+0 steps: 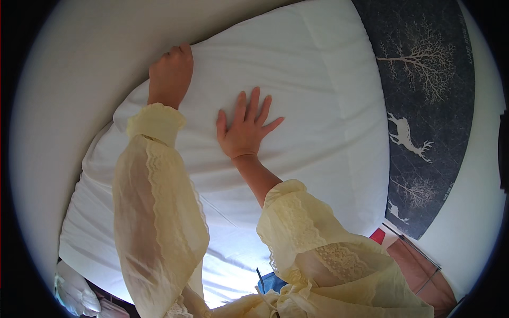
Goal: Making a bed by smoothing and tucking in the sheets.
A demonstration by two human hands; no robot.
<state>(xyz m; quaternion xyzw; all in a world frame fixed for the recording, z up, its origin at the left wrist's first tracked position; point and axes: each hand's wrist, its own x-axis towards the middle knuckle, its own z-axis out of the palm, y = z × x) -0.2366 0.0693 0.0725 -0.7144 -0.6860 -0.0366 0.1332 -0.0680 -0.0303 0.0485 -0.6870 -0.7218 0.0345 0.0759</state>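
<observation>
A white fitted-looking bed sheet (286, 83) covers a mattress and shows soft creases running across it. My left hand (171, 71) is curled into a fist over the sheet's far edge, beside the wall, and grips the fabric there; the fingertips are hidden. Flat on the sheet, to the right of it, rests my right hand (246, 129), palm down with the fingers spread. Both arms wear sheer pale yellow sleeves with lace trim.
A pale wall (79, 79) runs along the mattress's far left side. At the right stands a dark headboard panel (429, 119) printed with white trees and deer. A brownish-pink fabric item (421, 274) with thin rods lies lower right. Plastic-looking bags (75, 290) sit lower left.
</observation>
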